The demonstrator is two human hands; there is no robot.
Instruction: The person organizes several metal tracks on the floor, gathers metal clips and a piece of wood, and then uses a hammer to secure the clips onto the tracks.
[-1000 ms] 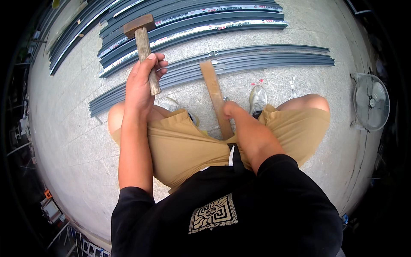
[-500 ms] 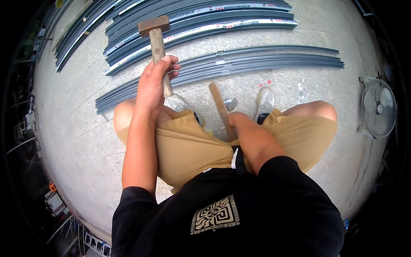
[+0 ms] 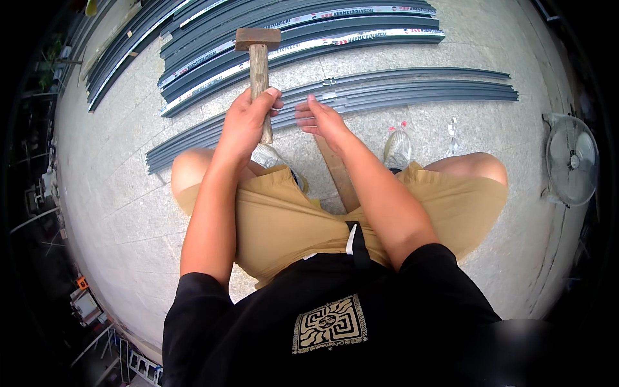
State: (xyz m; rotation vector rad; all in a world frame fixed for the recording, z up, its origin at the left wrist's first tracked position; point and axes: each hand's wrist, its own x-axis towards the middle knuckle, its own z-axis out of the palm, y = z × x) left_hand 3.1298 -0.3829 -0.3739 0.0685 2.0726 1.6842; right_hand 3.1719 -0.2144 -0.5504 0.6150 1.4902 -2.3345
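A hammer [image 3: 259, 68] with a rusty block head and a worn wooden handle stands upright in my left hand [image 3: 248, 122], whose fingers wrap round the handle. Just to the right of the handle, my right hand [image 3: 324, 122] is raised with its fingers apart and nothing in it. The fingers of that hand are slightly blurred. Below the right hand a wooden strip [image 3: 335, 169] lies between my feet, its far end partly hidden by the hand and wrist.
Beyond my feet lies a bundle of long grey metal profiles [image 3: 412, 97]. Farther off is a larger stack of dark profiles [image 3: 361, 29] with printed film. At the right stands a round fan [image 3: 572, 160]. Small red scraps [image 3: 398, 126] lie by my right shoe [image 3: 398, 149].
My right hand has risen from beside the wooden strip, up and left toward the hammer. The left hand has shifted slightly right with the hammer, which now stands straighter.
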